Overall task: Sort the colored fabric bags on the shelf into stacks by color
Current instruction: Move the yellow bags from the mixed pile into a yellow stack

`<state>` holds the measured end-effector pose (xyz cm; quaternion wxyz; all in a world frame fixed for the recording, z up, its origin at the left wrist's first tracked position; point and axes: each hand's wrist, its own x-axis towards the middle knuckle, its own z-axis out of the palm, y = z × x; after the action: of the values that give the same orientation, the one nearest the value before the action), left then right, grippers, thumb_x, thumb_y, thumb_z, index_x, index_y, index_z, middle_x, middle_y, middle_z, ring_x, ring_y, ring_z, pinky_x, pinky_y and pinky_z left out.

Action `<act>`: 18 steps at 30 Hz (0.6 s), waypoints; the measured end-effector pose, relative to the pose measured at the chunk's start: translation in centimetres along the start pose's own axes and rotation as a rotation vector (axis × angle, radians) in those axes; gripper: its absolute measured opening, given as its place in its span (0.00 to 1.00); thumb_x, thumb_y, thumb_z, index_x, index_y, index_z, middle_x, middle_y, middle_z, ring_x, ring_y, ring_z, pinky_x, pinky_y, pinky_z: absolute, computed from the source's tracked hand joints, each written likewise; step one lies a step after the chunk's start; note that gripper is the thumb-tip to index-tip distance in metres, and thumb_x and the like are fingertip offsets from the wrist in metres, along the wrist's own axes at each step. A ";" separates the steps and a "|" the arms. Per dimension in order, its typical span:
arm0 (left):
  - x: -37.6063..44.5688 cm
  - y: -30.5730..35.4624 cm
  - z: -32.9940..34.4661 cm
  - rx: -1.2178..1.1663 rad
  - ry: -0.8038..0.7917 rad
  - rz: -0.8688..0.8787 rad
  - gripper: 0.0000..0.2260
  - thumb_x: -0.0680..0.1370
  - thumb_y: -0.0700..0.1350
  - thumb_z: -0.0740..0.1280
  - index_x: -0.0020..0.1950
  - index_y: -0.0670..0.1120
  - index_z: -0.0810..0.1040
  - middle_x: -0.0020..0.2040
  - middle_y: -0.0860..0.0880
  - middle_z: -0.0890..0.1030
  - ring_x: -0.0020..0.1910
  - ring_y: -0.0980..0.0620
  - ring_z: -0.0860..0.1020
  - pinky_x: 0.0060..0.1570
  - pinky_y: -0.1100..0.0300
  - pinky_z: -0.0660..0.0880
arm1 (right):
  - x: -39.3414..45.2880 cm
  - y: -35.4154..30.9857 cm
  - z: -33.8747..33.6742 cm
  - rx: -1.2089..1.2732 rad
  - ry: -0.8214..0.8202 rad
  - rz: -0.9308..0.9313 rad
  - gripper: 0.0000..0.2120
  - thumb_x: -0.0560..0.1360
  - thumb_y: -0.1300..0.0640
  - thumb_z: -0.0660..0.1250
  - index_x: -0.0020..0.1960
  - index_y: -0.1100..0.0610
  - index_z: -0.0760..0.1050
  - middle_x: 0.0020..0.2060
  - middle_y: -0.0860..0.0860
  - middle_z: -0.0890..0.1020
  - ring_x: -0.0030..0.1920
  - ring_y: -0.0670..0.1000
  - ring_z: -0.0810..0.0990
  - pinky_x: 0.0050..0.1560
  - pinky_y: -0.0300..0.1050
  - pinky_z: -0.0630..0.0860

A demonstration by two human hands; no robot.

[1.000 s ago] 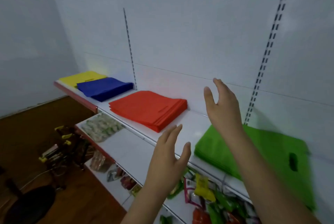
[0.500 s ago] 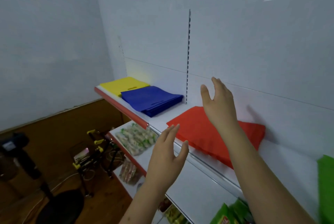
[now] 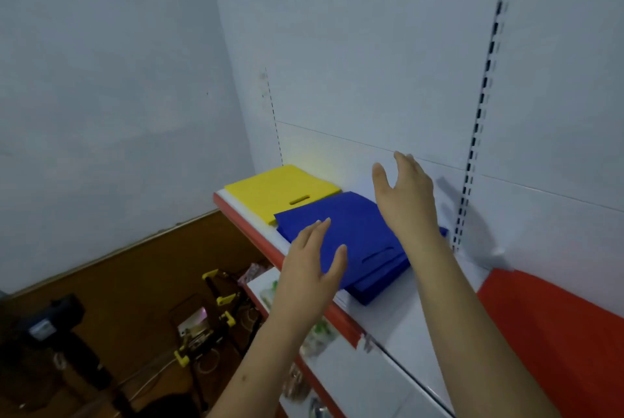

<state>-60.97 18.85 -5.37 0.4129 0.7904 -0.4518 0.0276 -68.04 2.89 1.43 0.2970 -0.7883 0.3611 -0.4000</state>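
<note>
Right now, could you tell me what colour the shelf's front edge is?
Red, on the shelf edge, clearest in the head view.

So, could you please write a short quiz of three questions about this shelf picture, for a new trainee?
1. True or false: the left hand grips a bag.
2. Which stack lies nearest the corner of the shelf? A) yellow bags B) blue bags C) red bags
3. Fill in: the right hand hovers over the ____ stack, its fingers straight.

Key: 1 false, both hands are open and hold nothing; 2 A; 3 blue.
</note>
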 end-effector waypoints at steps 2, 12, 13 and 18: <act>2.6 -2.5 -0.8 -0.010 0.012 -0.015 0.26 0.82 0.59 0.59 0.79 0.54 0.61 0.76 0.58 0.63 0.75 0.61 0.59 0.72 0.59 0.62 | 2.1 -1.0 3.1 -0.012 -0.021 -0.006 0.30 0.82 0.41 0.54 0.79 0.55 0.57 0.79 0.54 0.57 0.78 0.55 0.53 0.76 0.56 0.57; 14.6 -18.4 -4.1 -0.096 -0.002 -0.011 0.25 0.82 0.58 0.59 0.78 0.53 0.63 0.75 0.55 0.66 0.72 0.56 0.65 0.66 0.58 0.68 | 10.6 -2.7 17.5 -0.194 -0.050 0.077 0.31 0.82 0.41 0.53 0.79 0.58 0.57 0.78 0.55 0.60 0.77 0.57 0.58 0.74 0.55 0.57; 16.0 -20.4 -4.3 -0.111 -0.009 -0.009 0.25 0.82 0.58 0.59 0.78 0.52 0.63 0.74 0.54 0.66 0.72 0.55 0.66 0.66 0.55 0.69 | 11.3 -2.6 19.2 -0.218 -0.046 0.100 0.31 0.82 0.40 0.53 0.79 0.58 0.57 0.78 0.55 0.60 0.77 0.58 0.58 0.74 0.55 0.58; 23.0 -29.8 -4.5 -0.102 -0.079 -0.043 0.24 0.82 0.57 0.59 0.77 0.50 0.65 0.74 0.50 0.68 0.66 0.47 0.72 0.62 0.45 0.73 | 14.1 -1.0 26.6 -0.364 -0.094 0.276 0.33 0.82 0.40 0.54 0.78 0.61 0.56 0.76 0.58 0.63 0.75 0.59 0.62 0.72 0.56 0.62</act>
<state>-23.94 13.48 -11.49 0.4347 0.7784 -0.4515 -0.0356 -39.36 -3.13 -5.34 0.2185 -0.7898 0.5172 -0.2467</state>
